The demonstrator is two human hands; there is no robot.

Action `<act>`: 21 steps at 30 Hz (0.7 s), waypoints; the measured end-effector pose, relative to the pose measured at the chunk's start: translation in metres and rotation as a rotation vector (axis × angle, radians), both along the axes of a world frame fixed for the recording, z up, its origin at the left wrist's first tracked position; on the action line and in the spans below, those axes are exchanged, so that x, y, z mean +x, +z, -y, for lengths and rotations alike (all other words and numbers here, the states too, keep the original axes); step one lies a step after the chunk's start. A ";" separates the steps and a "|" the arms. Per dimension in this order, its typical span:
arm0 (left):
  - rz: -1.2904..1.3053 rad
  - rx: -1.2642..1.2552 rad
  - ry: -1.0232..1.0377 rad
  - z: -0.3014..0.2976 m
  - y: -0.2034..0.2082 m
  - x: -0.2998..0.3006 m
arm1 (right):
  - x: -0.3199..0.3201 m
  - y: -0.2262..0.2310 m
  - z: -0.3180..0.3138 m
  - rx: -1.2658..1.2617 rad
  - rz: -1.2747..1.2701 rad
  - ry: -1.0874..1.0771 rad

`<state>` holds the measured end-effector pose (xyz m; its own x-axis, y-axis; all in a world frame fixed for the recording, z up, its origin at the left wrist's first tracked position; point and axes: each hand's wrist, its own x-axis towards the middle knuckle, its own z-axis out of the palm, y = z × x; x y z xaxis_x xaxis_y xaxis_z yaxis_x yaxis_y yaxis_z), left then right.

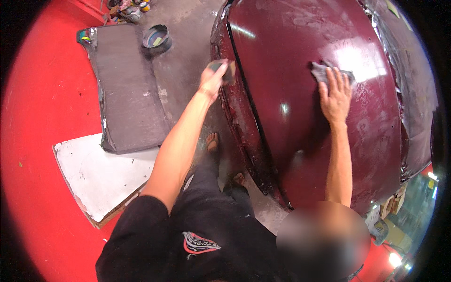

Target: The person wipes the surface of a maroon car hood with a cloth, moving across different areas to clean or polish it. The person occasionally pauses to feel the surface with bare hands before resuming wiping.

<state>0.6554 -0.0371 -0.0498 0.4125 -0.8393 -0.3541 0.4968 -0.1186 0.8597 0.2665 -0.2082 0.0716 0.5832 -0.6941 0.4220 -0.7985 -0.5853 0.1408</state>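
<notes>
Fingers [339, 77] spread flat on grey cloth [321, 70]; left hand [212, 79] seemingly pinches sanding block [227, 70].

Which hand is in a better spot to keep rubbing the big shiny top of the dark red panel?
Probably the right hand: it lies flat on a grey cloth on the shiny panel. The left hand holds a small dark block at the panel's left edge.
</notes>
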 end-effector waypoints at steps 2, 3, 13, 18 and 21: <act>0.476 0.102 0.014 0.055 0.018 -0.021 | -0.027 -0.003 -0.001 -0.015 0.012 -0.074; 0.600 0.136 0.030 0.072 0.025 -0.030 | -0.032 0.002 -0.007 -0.028 -0.018 -0.137; 1.161 0.153 0.233 0.119 -0.007 -0.035 | -0.023 -0.002 -0.012 -0.022 -0.001 -0.209; 1.180 0.046 0.139 0.117 -0.014 -0.022 | -0.021 0.002 -0.016 -0.023 0.007 -0.200; 1.205 0.033 0.109 0.108 -0.013 -0.027 | -0.022 0.004 -0.017 -0.038 0.000 -0.195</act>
